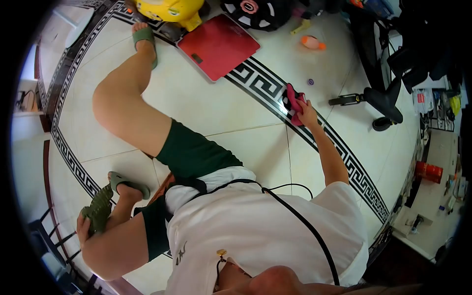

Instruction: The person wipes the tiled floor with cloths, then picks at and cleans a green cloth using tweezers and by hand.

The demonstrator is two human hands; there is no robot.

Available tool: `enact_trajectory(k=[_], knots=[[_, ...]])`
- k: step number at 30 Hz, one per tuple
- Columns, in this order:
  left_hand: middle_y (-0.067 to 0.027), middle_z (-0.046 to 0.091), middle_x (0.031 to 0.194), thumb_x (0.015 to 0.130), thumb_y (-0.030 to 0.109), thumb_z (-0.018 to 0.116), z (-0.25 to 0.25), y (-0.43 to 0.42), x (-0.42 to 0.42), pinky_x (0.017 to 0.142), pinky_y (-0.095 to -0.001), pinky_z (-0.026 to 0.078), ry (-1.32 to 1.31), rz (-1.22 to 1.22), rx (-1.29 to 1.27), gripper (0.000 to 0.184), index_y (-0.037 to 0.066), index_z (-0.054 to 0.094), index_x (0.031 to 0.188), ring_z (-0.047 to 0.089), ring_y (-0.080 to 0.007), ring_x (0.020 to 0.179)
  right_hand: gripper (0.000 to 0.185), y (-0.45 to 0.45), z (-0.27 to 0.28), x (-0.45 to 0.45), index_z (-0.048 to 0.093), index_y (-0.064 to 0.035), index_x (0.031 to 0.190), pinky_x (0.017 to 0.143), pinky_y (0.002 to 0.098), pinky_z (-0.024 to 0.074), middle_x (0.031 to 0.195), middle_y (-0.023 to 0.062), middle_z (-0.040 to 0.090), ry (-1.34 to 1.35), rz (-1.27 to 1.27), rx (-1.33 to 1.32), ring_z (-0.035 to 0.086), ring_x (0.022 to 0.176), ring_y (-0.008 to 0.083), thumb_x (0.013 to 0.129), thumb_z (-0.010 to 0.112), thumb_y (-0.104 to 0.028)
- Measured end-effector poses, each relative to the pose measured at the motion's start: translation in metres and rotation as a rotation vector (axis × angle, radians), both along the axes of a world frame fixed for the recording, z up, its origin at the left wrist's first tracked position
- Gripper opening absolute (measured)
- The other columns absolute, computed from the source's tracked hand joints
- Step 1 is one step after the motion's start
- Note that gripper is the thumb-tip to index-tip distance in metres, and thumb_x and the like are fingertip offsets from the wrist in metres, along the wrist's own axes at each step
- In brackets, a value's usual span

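My right hand (308, 114) reaches out over the floor, fingers closed around a soft-looking pink and black item (295, 101). It sits low at the patterned floor strip; I cannot make out its exact kind. My left hand (83, 227) is beside my left knee, gripping a dark green, ribbed item (100, 207) that looks like cloth. That green item hangs next to my lower leg and slippered foot (129, 186). Most of my left arm is hidden from view.
A red flat scale-like board (218, 46) lies on the tiles near a yellow toy (172, 11) and a black wheel-like object (256, 12). An orange toy (313, 43) and small purple ring (310, 81) are nearby. A black wheeled frame (383, 101) stands right.
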State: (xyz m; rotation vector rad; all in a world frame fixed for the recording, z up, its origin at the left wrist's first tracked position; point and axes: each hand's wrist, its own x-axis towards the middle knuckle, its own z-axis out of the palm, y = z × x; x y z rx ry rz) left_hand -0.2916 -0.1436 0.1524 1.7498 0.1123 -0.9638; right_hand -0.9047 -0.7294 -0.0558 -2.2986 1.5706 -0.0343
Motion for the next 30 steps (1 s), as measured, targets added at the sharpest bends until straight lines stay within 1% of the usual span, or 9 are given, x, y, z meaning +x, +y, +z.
enact_trajectory(k=[5, 9, 12, 13, 15, 18, 24, 28, 30], knots=[[-0.0075, 0.061, 0.108, 0.084, 0.012, 0.059, 0.004, -0.006, -0.010, 0.085, -0.0286, 0.047, -0.018, 0.002, -0.067, 0.031, 0.003, 0.058, 0.114, 0.057, -0.0176, 0.102, 0.067, 0.032, -0.033, 0.048, 0.039, -0.0164, 0.136, 0.081, 0.0474, 0.0505, 0.128, 0.0308, 0.039, -0.046, -0.026, 0.019, 0.056, 0.098, 0.0472, 0.075, 0.066, -0.027], [-0.0072, 0.061, 0.107, 0.084, 0.010, 0.058, 0.028, -0.048, -0.007, 0.085, -0.0283, 0.046, -0.072, -0.030, -0.171, 0.030, 0.003, 0.059, 0.113, 0.057, -0.0173, 0.102, 0.076, 0.062, -0.045, 0.122, 0.033, -0.0106, 0.140, 0.083, 0.0495, 0.0502, 0.129, 0.0350, 0.033, -0.131, 0.228, -0.038, 0.054, 0.099, 0.0509, 0.076, 0.069, -0.030], [-0.0070, 0.062, 0.106, 0.084, 0.008, 0.058, 0.057, -0.078, -0.003, 0.085, -0.0281, 0.046, -0.122, -0.036, -0.250, 0.029, 0.003, 0.059, 0.112, 0.057, -0.0171, 0.102, 0.078, 0.083, -0.043, 0.207, 0.032, -0.0096, 0.140, 0.081, 0.0495, 0.0511, 0.128, 0.0376, 0.033, -0.124, 0.278, 0.088, 0.055, 0.095, 0.0516, 0.075, 0.070, -0.029], [-0.0070, 0.062, 0.106, 0.084, 0.008, 0.058, 0.066, -0.084, -0.003, 0.085, -0.0280, 0.046, -0.129, -0.028, -0.277, 0.029, 0.003, 0.059, 0.112, 0.057, -0.0171, 0.102, 0.080, 0.088, -0.042, 0.240, 0.029, -0.0119, 0.142, 0.083, 0.0500, 0.0507, 0.134, 0.0438, 0.023, -0.104, 0.299, 0.133, 0.056, 0.094, 0.0536, 0.074, 0.069, -0.027], [-0.0068, 0.062, 0.105, 0.083, 0.007, 0.058, 0.082, -0.093, -0.004, 0.085, -0.0279, 0.046, -0.122, -0.007, -0.315, 0.028, 0.003, 0.059, 0.111, 0.057, -0.0169, 0.101, 0.072, 0.103, -0.037, 0.319, 0.035, -0.0098, 0.139, 0.080, 0.0449, 0.0527, 0.129, 0.0396, 0.038, -0.091, 0.385, 0.062, 0.060, 0.094, 0.0466, 0.075, 0.068, -0.022], [-0.0059, 0.062, 0.106, 0.083, 0.003, 0.058, 0.111, -0.101, -0.008, 0.086, -0.0275, 0.046, 0.148, 0.140, -0.260, 0.031, 0.004, 0.059, 0.113, 0.057, -0.0156, 0.102, 0.070, 0.117, -0.024, 0.406, 0.036, -0.0087, 0.137, 0.081, 0.0440, 0.0522, 0.127, 0.0368, 0.040, -0.079, 0.530, 0.027, 0.060, 0.094, 0.0439, 0.076, 0.068, -0.022], [-0.0110, 0.064, 0.105, 0.086, 0.005, 0.057, 0.122, -0.092, -0.022, 0.090, -0.0332, 0.049, 0.279, 0.386, -0.391, 0.027, 0.000, 0.058, 0.112, 0.061, -0.0218, 0.101, 0.066, 0.180, -0.014, 0.546, 0.038, -0.0065, 0.135, 0.083, 0.0420, 0.0511, 0.125, 0.0313, 0.044, -0.057, 1.025, 0.189, 0.060, 0.095, 0.0386, 0.078, 0.067, -0.022], [-0.0140, 0.062, 0.112, 0.086, 0.005, 0.059, 0.124, -0.084, -0.022, 0.092, -0.0352, 0.050, 0.270, 0.490, -0.386, 0.027, -0.001, 0.057, 0.112, 0.060, -0.0239, 0.105, 0.064, 0.214, -0.019, 0.543, 0.039, -0.0050, 0.134, 0.085, 0.0408, 0.0504, 0.123, 0.0276, 0.047, -0.071, 1.326, 0.519, 0.060, 0.096, 0.0350, 0.079, 0.067, -0.022], [-0.0138, 0.059, 0.116, 0.084, 0.006, 0.062, 0.127, -0.094, -0.031, 0.091, -0.0339, 0.050, -0.099, 0.329, -0.368, 0.028, -0.001, 0.058, 0.111, 0.059, -0.0226, 0.106, 0.063, 0.201, -0.008, 0.526, 0.040, -0.0043, 0.133, 0.085, 0.0401, 0.0500, 0.123, 0.0258, 0.048, -0.101, 1.322, 0.738, 0.060, 0.096, 0.0332, 0.079, 0.067, -0.022]])
